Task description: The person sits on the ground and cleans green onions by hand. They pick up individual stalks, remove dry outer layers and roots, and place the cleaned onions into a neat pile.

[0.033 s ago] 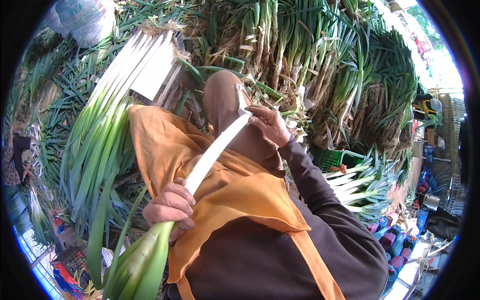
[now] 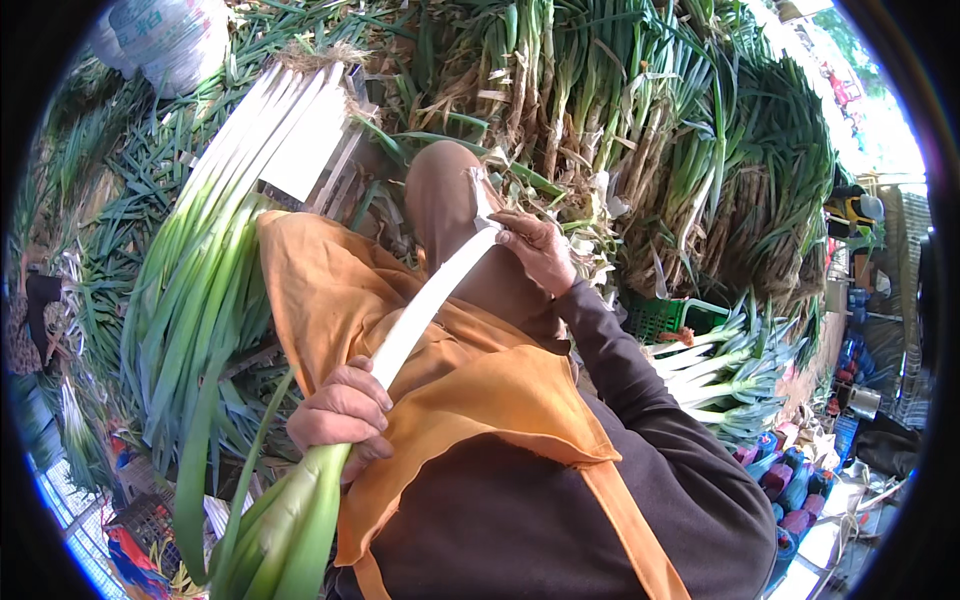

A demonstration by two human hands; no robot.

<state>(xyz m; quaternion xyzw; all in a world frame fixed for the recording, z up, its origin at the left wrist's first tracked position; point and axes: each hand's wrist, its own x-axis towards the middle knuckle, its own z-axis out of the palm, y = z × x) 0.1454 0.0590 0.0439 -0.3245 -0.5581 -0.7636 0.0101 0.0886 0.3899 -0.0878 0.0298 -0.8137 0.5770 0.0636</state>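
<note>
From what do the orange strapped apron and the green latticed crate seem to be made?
Orange strapped apron: probably matte fabric, though suede is possible; it falls in soft folds. Green latticed crate: likely smooth moulded plastic, given its uniform colour and regular openings.

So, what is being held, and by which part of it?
One leek: the left hand grips it where white turns green; the right hand is at the white end, its grip unclear.
</note>
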